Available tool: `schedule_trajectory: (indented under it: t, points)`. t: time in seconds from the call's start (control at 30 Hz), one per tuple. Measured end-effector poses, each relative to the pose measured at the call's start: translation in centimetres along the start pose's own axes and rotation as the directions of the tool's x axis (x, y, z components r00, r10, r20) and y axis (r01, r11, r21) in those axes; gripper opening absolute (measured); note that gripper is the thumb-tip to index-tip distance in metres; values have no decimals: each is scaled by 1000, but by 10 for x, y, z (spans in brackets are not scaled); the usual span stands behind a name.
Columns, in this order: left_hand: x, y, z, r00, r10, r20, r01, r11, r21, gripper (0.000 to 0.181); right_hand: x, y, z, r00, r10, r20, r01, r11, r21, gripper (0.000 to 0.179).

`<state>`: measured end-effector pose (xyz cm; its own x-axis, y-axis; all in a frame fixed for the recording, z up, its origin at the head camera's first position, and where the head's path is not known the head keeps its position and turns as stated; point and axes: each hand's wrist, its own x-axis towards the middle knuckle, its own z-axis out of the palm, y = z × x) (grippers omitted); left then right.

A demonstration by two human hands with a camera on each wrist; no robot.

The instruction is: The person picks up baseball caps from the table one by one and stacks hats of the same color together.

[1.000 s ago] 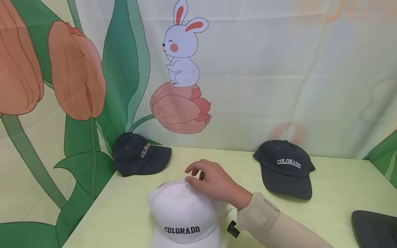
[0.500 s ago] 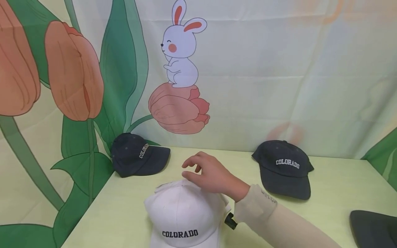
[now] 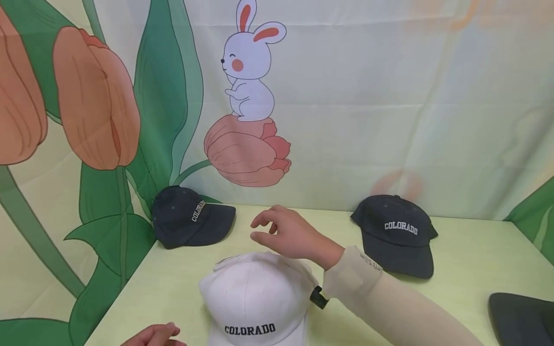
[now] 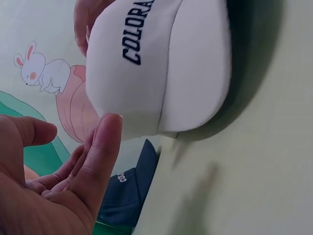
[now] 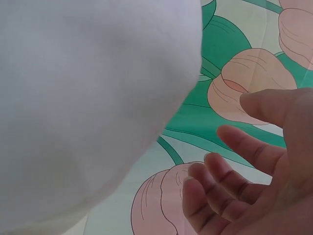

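Observation:
A white baseball cap (image 3: 251,298) with COLORADO on its front sits on the table, brim toward me. Just above and behind its crown hovers my right hand (image 3: 287,235), fingers loosely bent and holding nothing. In the right wrist view that hand (image 5: 249,176) is apart from the white crown (image 5: 93,98). My left hand (image 3: 156,335) shows at the bottom edge, left of the cap. The left wrist view has its fingers relaxed, with a fingertip close to the cap (image 4: 132,78); whether it touches cannot be told.
A navy cap (image 3: 186,216) lies at the back left and another navy cap (image 3: 396,235) at the back right. A dark cap brim (image 3: 521,317) enters at the right edge. A small black object (image 3: 319,297) lies beside the white cap. A printed backdrop (image 3: 346,105) hangs behind the table.
My right hand has risen off the white cap's top, slightly up and to the left. My left hand has come into the head view at the bottom left.

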<state>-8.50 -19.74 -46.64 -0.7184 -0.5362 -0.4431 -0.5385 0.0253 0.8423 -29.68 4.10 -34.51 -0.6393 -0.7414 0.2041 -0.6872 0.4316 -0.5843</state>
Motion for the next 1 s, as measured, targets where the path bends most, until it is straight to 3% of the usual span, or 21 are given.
schedule_trajectory:
  t: [0.3,0.43,0.67,0.8,1.0]
  points:
    - [2,33,-16,997,44,-67,-51,993,-111,46,22,1,5,990,63,128,-67,997,27,29]
    - [7,47,-21,989,70,-131,-93,979,-179,44,34,4,6,981,90,171,-103,992,69,30]
    - [15,68,-30,967,177,-183,-207,965,-160,42,52,11,5,957,150,250,-205,955,212,33]
    - [21,79,-30,958,197,-209,-230,961,-151,41,61,13,5,950,163,267,-239,929,283,33]
    - [33,93,-33,946,251,-207,-280,952,-125,41,71,14,4,947,168,274,-253,915,313,34]
